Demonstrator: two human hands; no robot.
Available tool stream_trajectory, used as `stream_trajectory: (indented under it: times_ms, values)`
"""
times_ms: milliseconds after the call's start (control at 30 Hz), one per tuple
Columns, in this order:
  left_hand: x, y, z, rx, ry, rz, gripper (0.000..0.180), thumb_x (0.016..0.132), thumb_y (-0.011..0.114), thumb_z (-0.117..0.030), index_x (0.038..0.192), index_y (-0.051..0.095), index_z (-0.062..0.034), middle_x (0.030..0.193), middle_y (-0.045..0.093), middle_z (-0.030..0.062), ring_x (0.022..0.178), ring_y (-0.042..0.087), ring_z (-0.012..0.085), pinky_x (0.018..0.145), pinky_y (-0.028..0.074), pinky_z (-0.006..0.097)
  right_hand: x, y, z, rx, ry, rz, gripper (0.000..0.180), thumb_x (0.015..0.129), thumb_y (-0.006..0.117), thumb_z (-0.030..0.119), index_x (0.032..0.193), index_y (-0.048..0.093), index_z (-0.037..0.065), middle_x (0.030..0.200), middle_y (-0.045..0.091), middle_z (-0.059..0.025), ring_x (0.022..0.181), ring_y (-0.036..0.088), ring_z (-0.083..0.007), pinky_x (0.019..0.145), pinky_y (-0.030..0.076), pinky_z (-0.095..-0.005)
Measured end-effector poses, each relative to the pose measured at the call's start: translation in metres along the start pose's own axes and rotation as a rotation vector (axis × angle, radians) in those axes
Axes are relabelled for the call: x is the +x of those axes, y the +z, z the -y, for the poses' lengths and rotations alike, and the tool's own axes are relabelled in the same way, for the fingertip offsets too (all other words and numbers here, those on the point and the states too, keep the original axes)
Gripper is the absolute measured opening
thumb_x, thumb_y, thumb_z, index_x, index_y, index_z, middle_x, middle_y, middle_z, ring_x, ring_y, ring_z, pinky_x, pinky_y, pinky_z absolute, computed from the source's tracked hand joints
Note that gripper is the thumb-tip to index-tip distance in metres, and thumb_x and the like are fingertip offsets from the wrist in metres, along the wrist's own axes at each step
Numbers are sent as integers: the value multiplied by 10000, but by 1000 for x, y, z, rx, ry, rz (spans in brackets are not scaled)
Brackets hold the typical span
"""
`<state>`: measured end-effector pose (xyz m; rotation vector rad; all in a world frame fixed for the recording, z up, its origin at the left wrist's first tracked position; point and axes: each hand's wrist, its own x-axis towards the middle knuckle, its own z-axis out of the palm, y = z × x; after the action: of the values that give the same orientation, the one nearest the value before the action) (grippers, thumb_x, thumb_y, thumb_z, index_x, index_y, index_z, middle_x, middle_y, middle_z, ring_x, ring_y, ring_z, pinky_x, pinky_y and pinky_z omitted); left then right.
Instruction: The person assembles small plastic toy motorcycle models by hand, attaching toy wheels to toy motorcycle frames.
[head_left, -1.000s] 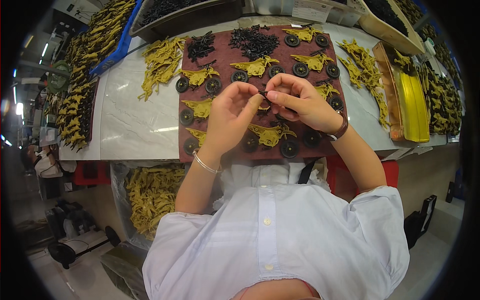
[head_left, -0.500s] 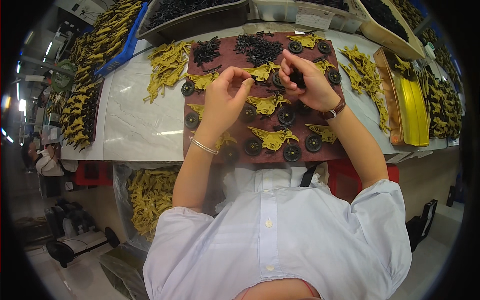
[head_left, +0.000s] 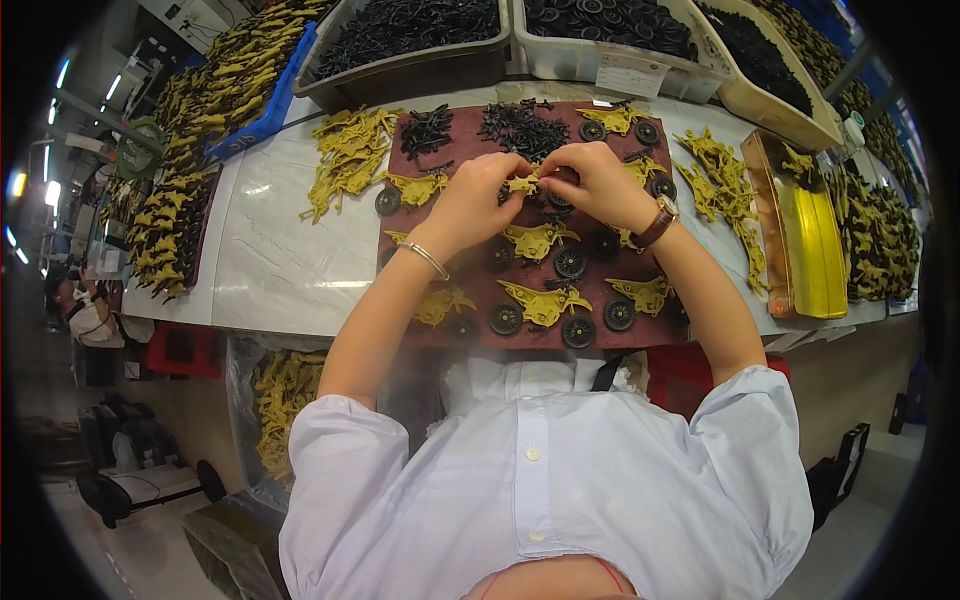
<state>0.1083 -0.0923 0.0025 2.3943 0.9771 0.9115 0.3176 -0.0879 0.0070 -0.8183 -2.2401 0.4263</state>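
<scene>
My left hand (head_left: 478,199) and my right hand (head_left: 598,184) meet over a dark red board (head_left: 400,205) and pinch one olive-yellow toy motorcycle frame (head_left: 522,184) between their fingertips. Below them on the board lie more yellow frames (head_left: 541,302) with black wheels (head_left: 505,320) set at their ends. Small black parts sit in two heaps (head_left: 520,124) on the board's far edge. My left wrist wears a thin bracelet, my right a watch.
Loose yellow frames are piled left (head_left: 347,160) and right (head_left: 720,170) of the board on the white table (head_left: 280,270). Bins of black wheels (head_left: 600,30) and black parts (head_left: 400,40) stand behind. A yellow tray (head_left: 810,240) lies at right. A bag of frames (head_left: 280,400) hangs below.
Both hands have moved from the board's near middle to its far part, still together on a yellow frame. More wheeled frames now show below my hands.
</scene>
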Motion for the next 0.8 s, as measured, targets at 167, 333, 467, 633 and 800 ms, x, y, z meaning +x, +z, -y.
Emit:
stream_trajectory:
  times_ms: [167,333,467,633,800]
  values:
    - [1,10,13,252,139,60,170,728,704,-134,891,676,-96,973,595,36,961,550,227,853,412,376,-5,-17,-2,204,366,12,157,786,721,136,859,689,0,598,524,31,567,437,-48,522,366,-234]
    - [-1,18,23,254,159,87,163,720,710,-137,879,680,-114,961,581,16,956,539,214,847,392,369,-11,-12,-3,291,429,-8,150,798,723,134,854,693,-3,593,460,77,570,376,-12,517,328,-204]
    - [-6,19,22,233,156,80,164,714,714,-132,873,678,-117,961,582,13,946,539,211,832,392,365,-8,1,-4,219,428,-81,157,777,720,133,836,692,-9,579,466,48,556,388,-36,519,343,-225]
    - [-5,25,19,249,218,15,174,710,709,-133,880,678,-111,967,584,17,934,538,206,824,390,358,-7,-1,-8,186,502,-108,164,740,704,139,828,703,1,555,510,-25,535,472,-98,550,425,-279]
    - [-2,30,23,347,268,57,198,712,684,-129,907,666,-100,970,588,24,939,535,204,815,388,350,-16,0,-8,199,472,-145,154,791,701,133,834,696,-15,557,444,56,538,375,-34,497,323,-238]
